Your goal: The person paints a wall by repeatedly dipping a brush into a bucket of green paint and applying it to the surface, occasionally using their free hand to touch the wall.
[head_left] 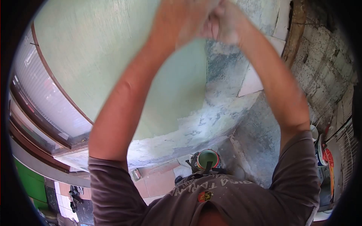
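Both of my hands are raised together at the top edge of the view, in front of the wall [177, 86]. Motion smears my left hand [186, 20], and its fingers are mostly hidden. My right hand [228, 26] is right beside it or touching it, with its fingers curled in. Whatever the right hand may hold cannot be made out. The wall behind them has pale green paint on the left and bare, patchy grey plaster on the right. Below my arms, on the floor, stands a bucket [208, 158] with green inside and a reddish rim.
A brown-framed louvred window [52, 83] lies to the left. On the right are a wooden post [296, 34] and a rough block wall [324, 56]. Containers [320, 150] stand at the lower right, near a wire rack [347, 143]. Pinkish tiles [160, 177] cover part of the floor.
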Tool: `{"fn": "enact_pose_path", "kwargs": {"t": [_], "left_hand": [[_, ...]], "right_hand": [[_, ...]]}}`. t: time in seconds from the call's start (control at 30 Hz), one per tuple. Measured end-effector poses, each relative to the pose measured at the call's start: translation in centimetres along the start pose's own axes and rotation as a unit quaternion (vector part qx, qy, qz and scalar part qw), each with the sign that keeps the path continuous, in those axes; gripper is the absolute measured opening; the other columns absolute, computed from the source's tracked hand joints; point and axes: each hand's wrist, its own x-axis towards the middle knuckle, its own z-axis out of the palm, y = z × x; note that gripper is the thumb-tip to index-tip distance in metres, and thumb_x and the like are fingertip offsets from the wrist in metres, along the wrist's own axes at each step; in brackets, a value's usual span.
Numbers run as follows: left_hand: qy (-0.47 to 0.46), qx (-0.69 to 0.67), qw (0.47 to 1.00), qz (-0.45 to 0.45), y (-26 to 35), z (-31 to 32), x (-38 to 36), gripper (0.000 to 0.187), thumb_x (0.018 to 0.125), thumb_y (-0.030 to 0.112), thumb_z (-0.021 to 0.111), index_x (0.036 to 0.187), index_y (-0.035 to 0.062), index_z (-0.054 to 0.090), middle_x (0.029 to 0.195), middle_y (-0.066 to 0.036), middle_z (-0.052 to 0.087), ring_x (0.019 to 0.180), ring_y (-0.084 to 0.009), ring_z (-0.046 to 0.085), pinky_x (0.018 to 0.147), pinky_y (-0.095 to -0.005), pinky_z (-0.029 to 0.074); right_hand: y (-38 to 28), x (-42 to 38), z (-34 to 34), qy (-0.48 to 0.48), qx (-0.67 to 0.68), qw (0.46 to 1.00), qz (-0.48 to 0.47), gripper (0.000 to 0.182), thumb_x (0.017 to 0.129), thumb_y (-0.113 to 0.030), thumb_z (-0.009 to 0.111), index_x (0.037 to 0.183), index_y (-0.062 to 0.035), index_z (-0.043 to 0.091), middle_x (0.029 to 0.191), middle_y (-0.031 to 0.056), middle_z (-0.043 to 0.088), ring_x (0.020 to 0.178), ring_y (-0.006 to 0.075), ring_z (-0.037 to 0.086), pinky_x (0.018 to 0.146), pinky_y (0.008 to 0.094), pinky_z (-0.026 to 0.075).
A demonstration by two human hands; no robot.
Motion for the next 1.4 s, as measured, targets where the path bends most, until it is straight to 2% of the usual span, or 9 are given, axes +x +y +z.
{"fn": "enact_pose_path", "kwargs": {"t": [0.1, 0.4, 0.47, 0.57, 0.73, 0.97, 1.13, 1.27, 1.4], "left_hand": [[0.068, -0.172, 0.983, 0.010, 5.4, -1.3, 1.3, 0.035, 0.101, 0.026, 0.065, 0.117, -0.0043, 0.071, 0.087, -0.008, 0.074, 0.078, -0.0125, 0.068, 0.073, -0.0280, 0.055], [-0.019, -0.042, 0.995, -0.093, 1.1, 5.1, -8.7, 0.026, 0.101, 0.030, 0.070, 0.118, 0.0113, 0.077, 0.104, -0.004, 0.077, 0.091, -0.0127, 0.068, 0.083, -0.0287, 0.053], [-0.005, -0.134, 0.987, -0.087, -1.0, 8.7, -14.1, 0.023, 0.099, 0.026, 0.071, 0.116, 0.0115, 0.073, 0.105, -0.009, 0.077, 0.091, -0.0256, 0.073, 0.077, -0.0395, 0.059], [-0.063, -0.181, 0.965, -0.179, -1.3, 12.2, -21.8, 0.023, 0.097, 0.017, 0.074, 0.119, 0.0106, 0.073, 0.113, -0.009, 0.076, 0.100, -0.0226, 0.072, 0.081, -0.0356, 0.058], [-0.107, -0.228, 0.920, -0.301, -1.2, 17.7, -33.3, 0.024, 0.095, 0.010, 0.076, 0.119, 0.0090, 0.075, 0.116, -0.010, 0.077, 0.098, -0.0212, 0.073, 0.081, -0.0332, 0.057], [-0.236, -0.250, 0.811, -0.474, 0.7, 21.3, -41.7, 0.032, 0.098, 0.026, 0.074, 0.124, 0.0076, 0.073, 0.113, -0.013, 0.077, 0.096, -0.0247, 0.075, 0.087, -0.0360, 0.058], [-0.168, -0.272, 0.805, -0.501, 0.3, 20.0, -36.6, 0.036, 0.100, 0.028, 0.074, 0.129, 0.0075, 0.070, 0.112, -0.013, 0.077, 0.102, -0.0199, 0.076, 0.090, -0.0342, 0.057], [-0.106, -0.210, 0.884, -0.405, -1.7, 16.8, -28.1, 0.038, 0.097, 0.030, 0.076, 0.130, 0.0109, 0.071, 0.102, -0.008, 0.076, 0.079, -0.0140, 0.064, 0.077, -0.0316, 0.055], [-0.027, -0.300, 0.885, -0.356, -2.5, 10.1, -15.1, 0.036, 0.100, 0.027, 0.073, 0.125, 0.0011, 0.069, 0.102, -0.012, 0.078, 0.089, -0.0145, 0.072, 0.082, -0.0317, 0.058]], "right_hand": [[-5.2, 3.0, -2.0, -0.268, 0.024, 0.958, -0.098, 0.032, 0.105, -0.026, 0.053, 0.100, -0.0006, 0.073, 0.102, 0.0165, 0.076, 0.088, 0.0292, 0.074, 0.078, 0.0399, 0.061], [5.5, -0.9, -2.4, 0.054, -0.036, 0.991, -0.115, 0.027, 0.102, -0.029, 0.055, 0.100, -0.0060, 0.070, 0.084, 0.0067, 0.068, 0.080, 0.0225, 0.071, 0.078, 0.0350, 0.060], [10.0, -3.5, -2.0, 0.075, -0.027, 0.993, -0.087, 0.022, 0.096, -0.018, 0.058, 0.109, -0.0021, 0.066, 0.111, 0.0148, 0.070, 0.072, 0.0211, 0.067, 0.074, 0.0394, 0.061], [17.7, -7.1, -2.9, 0.104, 0.020, 0.994, -0.028, 0.024, 0.079, -0.003, 0.063, 0.102, 0.0026, 0.065, 0.126, 0.0210, 0.068, 0.063, 0.0191, 0.059, 0.068, 0.0436, 0.060], [31.4, -13.0, -5.6, 0.172, 0.075, 0.977, 0.099, 0.011, 0.083, -0.004, 0.063, 0.092, 0.0022, 0.065, 0.090, 0.0148, 0.068, 0.061, 0.0214, 0.061, 0.068, 0.0463, 0.060], [44.8, -20.6, -7.8, 0.213, 0.153, 0.932, 0.249, 0.020, 0.081, -0.002, 0.060, 0.101, 0.0000, 0.064, 0.085, 0.0080, 0.060, 0.070, 0.0202, 0.062, 0.066, 0.0359, 0.055], [43.0, -19.9, -8.3, 0.192, 0.230, 0.913, 0.277, 0.021, 0.090, -0.007, 0.059, 0.110, -0.0017, 0.063, 0.105, 0.0113, 0.065, 0.088, 0.0208, 0.067, 0.080, 0.0376, 0.058], [35.2, -13.4, -9.3, 0.064, 0.217, 0.958, 0.176, 0.022, 0.094, -0.022, 0.065, 0.105, -0.0033, 0.067, 0.105, 0.0152, 0.070, 0.091, 0.0268, 0.071, 0.083, 0.0447, 0.061], [19.7, -6.0, -5.8, 0.108, 0.111, 0.959, 0.236, 0.050, 0.109, -0.048, 0.038, 0.117, -0.0079, 0.066, 0.096, 0.0137, 0.074, 0.078, 0.0271, 0.073, 0.077, 0.0462, 0.064]]}}
